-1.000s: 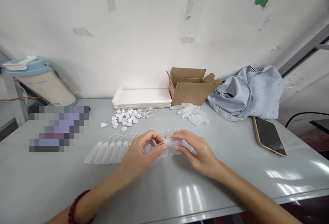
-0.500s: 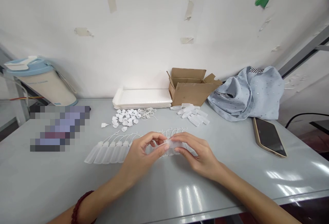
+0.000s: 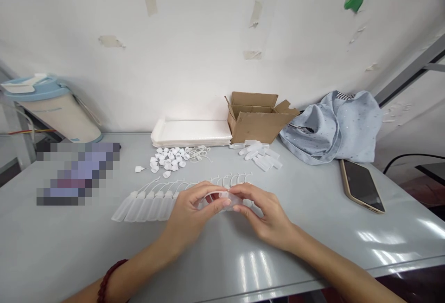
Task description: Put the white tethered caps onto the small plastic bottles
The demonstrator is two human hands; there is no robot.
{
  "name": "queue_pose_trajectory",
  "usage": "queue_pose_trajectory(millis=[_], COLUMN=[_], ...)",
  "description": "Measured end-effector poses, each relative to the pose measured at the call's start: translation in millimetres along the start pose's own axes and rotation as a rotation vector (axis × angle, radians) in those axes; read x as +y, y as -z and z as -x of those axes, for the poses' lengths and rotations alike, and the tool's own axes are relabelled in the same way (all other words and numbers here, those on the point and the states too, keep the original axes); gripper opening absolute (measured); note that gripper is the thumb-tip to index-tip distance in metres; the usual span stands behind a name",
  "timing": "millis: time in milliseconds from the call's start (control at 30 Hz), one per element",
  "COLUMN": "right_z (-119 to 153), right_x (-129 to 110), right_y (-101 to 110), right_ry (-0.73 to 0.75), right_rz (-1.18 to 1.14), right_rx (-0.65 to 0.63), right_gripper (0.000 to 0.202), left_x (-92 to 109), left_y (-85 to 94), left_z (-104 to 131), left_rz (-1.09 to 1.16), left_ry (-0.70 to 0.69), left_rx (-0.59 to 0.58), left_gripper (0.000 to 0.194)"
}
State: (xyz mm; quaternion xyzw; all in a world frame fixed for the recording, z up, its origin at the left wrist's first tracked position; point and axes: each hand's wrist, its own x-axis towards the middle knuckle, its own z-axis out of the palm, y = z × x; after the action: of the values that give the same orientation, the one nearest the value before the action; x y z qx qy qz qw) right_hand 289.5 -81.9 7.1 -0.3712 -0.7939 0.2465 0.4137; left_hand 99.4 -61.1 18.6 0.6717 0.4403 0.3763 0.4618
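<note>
A small translucent plastic bottle (image 3: 235, 200) is held between my two hands, over the middle of the table. At its neck end, my left hand (image 3: 191, 211) pinches it with thumb and fingers, and a thin white strap curves toward that palm. My right hand (image 3: 269, 212) is closed on the bottle's body, fingertips close to those of the left. Behind and to the left, strapped bottles (image 3: 148, 206) lie side by side in a row; my hands hide part of it. White caps (image 3: 170, 157) are heaped beyond, beside a tangle of loose straps (image 3: 200, 153).
Loose bottles (image 3: 260, 157) lie before an open cardboard box (image 3: 257, 124). A stack of white padded envelopes (image 3: 194, 131) stands left of the box. At the right are a blue cloth bag (image 3: 333, 126) and a phone (image 3: 363, 186); a tumbler (image 3: 62, 112) leans at the left.
Both hands stay together at the same bottle with small finger shifts. The curved strap by my left fingers now shows more clearly. The view has shifted slightly.
</note>
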Motion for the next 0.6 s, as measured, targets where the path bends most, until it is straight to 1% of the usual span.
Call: queue_pose_trajectory(millis=[100, 233, 300, 367, 433, 500, 600], right_z=[2, 3, 3, 1, -2, -5, -9], right_x=[-4, -5, -4, -3, -4, -4, -4], right_y=[-3, -5, -5, -3, -1, 1, 3], right_ry=[-0.058, -0.05, -0.101, -0.19, -0.28, -0.344, -0.401], right_rz=[-0.087, -0.147, -0.205, -0.323, -0.502, -0.689, -0.892], right_rx=[-0.032, -0.04, -0.035, -0.029, -0.039, -0.061, -0.087], right_gripper=[0.038, 0.042, 0.039, 0.035, 0.031, 0.03, 0.031], left_x=[1, 1, 0, 0, 1, 2, 3], left_y=[-1.5, -3.1, -2.7, -1.2, 0.8, 2.5, 3.2], left_z=[1, 2, 2, 2, 2, 2, 3], left_rz=[0.066, 0.096, 0.069, 0.02, -0.023, -0.049, -0.121], left_ry=[0.015, 0.028, 0.014, -0.012, -0.045, -0.107, -0.26], left_rx=[-0.021, -0.033, -0.033, -0.041, -0.056, -0.048, 0.035], left_gripper=[0.009, 0.011, 0.013, 0.016, 0.017, 0.017, 0.013])
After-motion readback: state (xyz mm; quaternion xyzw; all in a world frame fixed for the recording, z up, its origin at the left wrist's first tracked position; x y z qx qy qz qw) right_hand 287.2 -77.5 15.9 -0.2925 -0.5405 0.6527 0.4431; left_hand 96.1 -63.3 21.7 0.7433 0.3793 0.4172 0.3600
